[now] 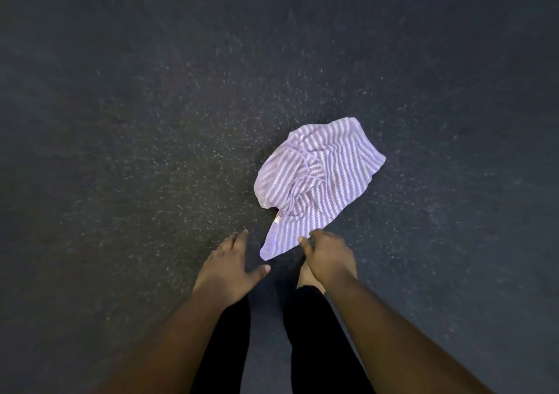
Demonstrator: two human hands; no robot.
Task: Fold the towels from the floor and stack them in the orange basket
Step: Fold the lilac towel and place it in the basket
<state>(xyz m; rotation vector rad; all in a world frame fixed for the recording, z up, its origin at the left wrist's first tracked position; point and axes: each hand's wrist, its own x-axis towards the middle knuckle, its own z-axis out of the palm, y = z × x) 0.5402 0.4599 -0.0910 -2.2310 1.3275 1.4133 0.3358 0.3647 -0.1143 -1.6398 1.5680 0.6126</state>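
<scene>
One crumpled lilac-and-white striped cloth towel (314, 179) is lying on the dark speckled carpet floor (136, 121). Two bare hands are showing: one left hand (225, 268) and one right hand (328, 256). Two legs in black trousers (314, 342) are standing below them, and one bare foot (306, 277) is peeking out beneath the right hand.

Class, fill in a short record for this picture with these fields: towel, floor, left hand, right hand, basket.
towel: striped purple and white towel, crumpled on the floor
floor: dark speckled floor
left hand: left hand, fingers spread, holding nothing, beside the towel's near corner
right hand: right hand, at the towel's near edge; grip unclear
basket: not in view
</scene>
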